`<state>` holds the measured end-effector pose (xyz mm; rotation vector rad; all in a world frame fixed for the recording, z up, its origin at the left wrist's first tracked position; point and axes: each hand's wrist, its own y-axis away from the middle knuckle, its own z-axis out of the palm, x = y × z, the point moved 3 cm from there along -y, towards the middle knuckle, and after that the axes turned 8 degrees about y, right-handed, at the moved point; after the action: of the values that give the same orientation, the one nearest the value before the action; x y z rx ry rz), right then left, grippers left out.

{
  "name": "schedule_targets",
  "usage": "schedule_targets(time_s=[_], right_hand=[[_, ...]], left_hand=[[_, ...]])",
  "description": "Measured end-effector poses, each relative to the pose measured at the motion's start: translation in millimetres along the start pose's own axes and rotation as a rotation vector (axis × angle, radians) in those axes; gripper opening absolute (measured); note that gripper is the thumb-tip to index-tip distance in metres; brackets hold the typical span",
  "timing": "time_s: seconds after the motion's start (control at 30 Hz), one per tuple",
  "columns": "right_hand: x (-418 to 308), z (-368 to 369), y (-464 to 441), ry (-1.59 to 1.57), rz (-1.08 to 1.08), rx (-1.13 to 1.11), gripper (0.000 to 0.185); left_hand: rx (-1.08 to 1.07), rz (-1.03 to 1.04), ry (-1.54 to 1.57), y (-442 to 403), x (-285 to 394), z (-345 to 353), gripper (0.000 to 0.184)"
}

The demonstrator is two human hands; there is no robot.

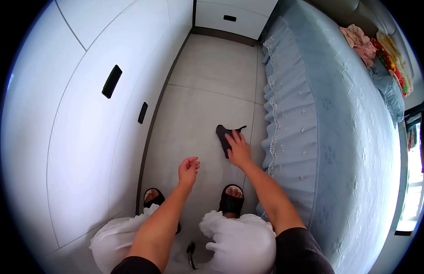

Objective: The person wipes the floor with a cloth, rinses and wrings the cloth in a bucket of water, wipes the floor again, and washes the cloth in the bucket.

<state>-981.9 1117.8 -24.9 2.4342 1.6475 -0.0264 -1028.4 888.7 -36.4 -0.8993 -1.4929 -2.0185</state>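
Note:
My right hand (239, 150) reaches down over a black object (223, 137) on the tiled floor. Its fingers are spread across the object's top and appear to touch it. A thin dark piece like a strap or stem sticks out on the far right side of the object; its exact kind is unclear, partly covered by my fingers. My left hand (188, 170) hangs to the left, apart from the object, with fingers loosely curled and nothing visible in them.
A bed with a light blue ruffled cover (294, 109) runs along the right. White cabinets with a black handle (112, 81) line the left. A drawer unit (235, 11) stands at the far end. Crumpled clothes (360, 43) lie on the bed. My black sandal (231, 201) is near.

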Motion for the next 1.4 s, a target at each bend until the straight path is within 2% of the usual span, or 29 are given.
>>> schedule_targets(time_s=[0.07, 0.17, 0.27, 0.37, 0.43, 0.5, 0.6, 0.67, 0.73, 0.83, 0.9, 0.97, 1.07, 1.13, 1.23, 1.3, 1.33, 1.4], right_hand=[[4, 15, -1, 0.07, -0.184, -0.064, 0.074], [11, 33, -7, -0.002, -0.022, -0.153, 0.075], [21, 68, -25, -0.187, -0.001, -0.169, 0.073], [28, 89, -54, -0.172, 0.047, 0.0, 0.071], [27, 94, -82, -0.253, 0.14, 0.207, 0.069], [9, 90, -104, -0.265, 0.189, 0.214, 0.07], [-34, 99, -86, -0.303, -0.196, 0.191, 0.074], [-62, 104, -43, -0.305, -0.476, 0.058, 0.076], [-69, 94, -11, -0.336, -0.67, -0.072, 0.074], [-26, 111, -57, -0.355, -0.733, 0.149, 0.071], [11, 112, -127, -0.314, -0.353, 0.17, 0.069], [7, 76, -162, -0.275, -0.027, 0.38, 0.068], [-37, 83, -213, -0.303, -0.068, 0.29, 0.068], [-88, 92, -204, -0.306, -0.341, 0.182, 0.067], [-142, 103, -134, -0.362, -0.763, 0.117, 0.065], [-147, 107, -79, -0.35, -1.011, 0.019, 0.063], [-143, 95, -60, -0.323, -1.087, -0.137, 0.058], [-124, 101, -74, -0.289, -1.185, -0.097, 0.051]], left_hand=[[0.026, -0.016, -0.002, -2, -5, 3, 0.021], [-0.016, -0.039, -0.025, -3, -3, 2, 0.021], [-0.004, -0.064, -0.016, -11, 7, -1, 0.021], [0.023, -0.055, -0.007, -21, 15, -8, 0.022], [0.056, -0.063, 0.001, -24, 19, -13, 0.022], [0.089, -0.081, 0.018, -26, 18, -18, 0.022], [0.129, -0.075, 0.056, -35, 20, -28, 0.022], [0.145, -0.059, 0.079, -45, 15, -38, 0.022], [0.19, -0.064, 0.087, -49, 17, -46, 0.022], [0.223, -0.07, 0.079, -55, 19, -58, 0.021], [0.251, -0.063, 0.078, -53, 21, -69, 0.021], [0.262, -0.048, 0.086, -52, 25, -71, 0.021], [0.267, -0.071, 0.063, -56, 17, -80, 0.021], [0.293, -0.056, 0.069, -56, 19, -82, 0.02], [0.32, -0.013, 0.107, -58, 18, -87, 0.02], [0.338, 0.002, 0.121, -57, 19, -90, 0.02], [0.345, 0.001, 0.121, -58, 20, -91, 0.02], [0.349, -0.003, 0.124, -61, 22, -91, 0.02]])
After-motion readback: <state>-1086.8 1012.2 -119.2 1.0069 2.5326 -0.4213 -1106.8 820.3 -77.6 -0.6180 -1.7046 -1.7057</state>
